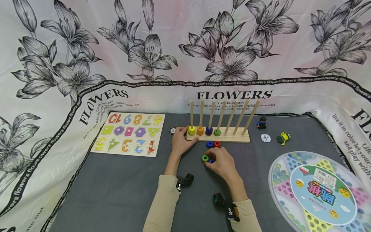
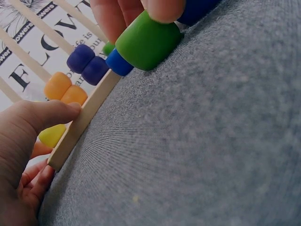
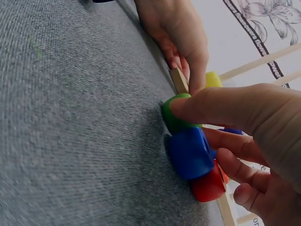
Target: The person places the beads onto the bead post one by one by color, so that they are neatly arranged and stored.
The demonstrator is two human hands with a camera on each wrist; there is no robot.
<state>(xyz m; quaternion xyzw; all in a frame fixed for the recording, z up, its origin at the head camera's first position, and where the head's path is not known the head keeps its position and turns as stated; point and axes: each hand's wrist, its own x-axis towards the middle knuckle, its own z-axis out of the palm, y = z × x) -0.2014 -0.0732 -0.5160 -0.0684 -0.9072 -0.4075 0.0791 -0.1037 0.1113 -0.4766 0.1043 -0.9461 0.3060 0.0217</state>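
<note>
Evidently the right hand [image 1: 222,162] is pinching one green bead [image 1: 204,159], its grip only bead-wide, near the front of the peg rack [image 1: 227,138]; the left hand [image 1: 180,142] is gripping that rack's end. Probably light, stiff and slightly slippery, the bead is inviting a hold round its curved sides.

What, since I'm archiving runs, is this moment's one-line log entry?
left hand: grips rack end | right hand: pinches green bead | red bead: on table | rightmost three pegs: bare
</note>
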